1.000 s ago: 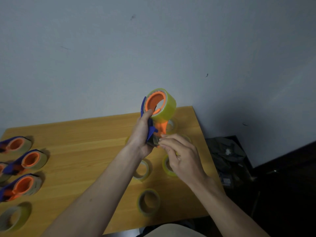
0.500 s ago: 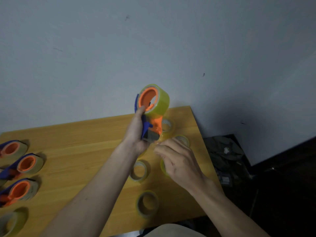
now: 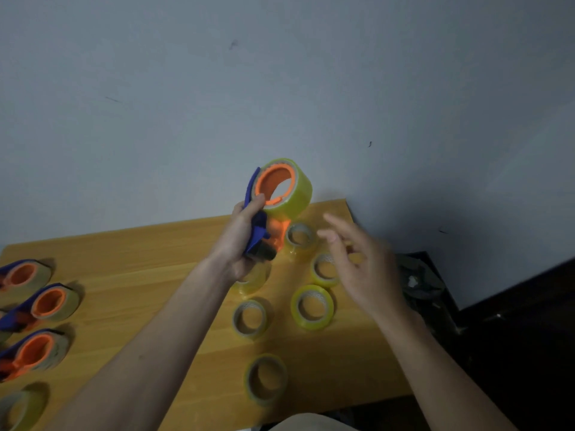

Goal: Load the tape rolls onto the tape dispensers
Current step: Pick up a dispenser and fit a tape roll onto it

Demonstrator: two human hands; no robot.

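Left hand (image 3: pixel 241 241) holds a blue-and-orange tape dispenser (image 3: pixel 264 225) up above the counter's (image 3: pixel 149 275) far right area, grip clamped round the blue handle, thumb against the orange hub. Yellowish tape roll (image 3: pixel 287 185) sits on that hub, seated over the orange core. Right hand (image 3: pixel 361 265) hangs just right of the dispenser, not touching it, grip apart, fingers spread and slightly blurred, holding nothing.

Loose tape rolls lie flat on the counter's right half:
- one (image 3: pixel 300 236) near the far right corner, just beside the dispenser's lower end
- one (image 3: pixel 323 269) partly behind the right hand's fingers
- bright yellow one (image 3: pixel 312 306) below it
- one (image 3: pixel 250 318) just left of that
- one (image 3: pixel 266 377) near the front edge
- one (image 3: pixel 250 279) half hidden under the left wrist

Left edge of the counter: three loaded dispensers (image 3: pixel 46 303) in a column, each with a roll on the orange hub. One more loose roll (image 3: pixel 20 410) at the front left corner, partly cut off by the frame.
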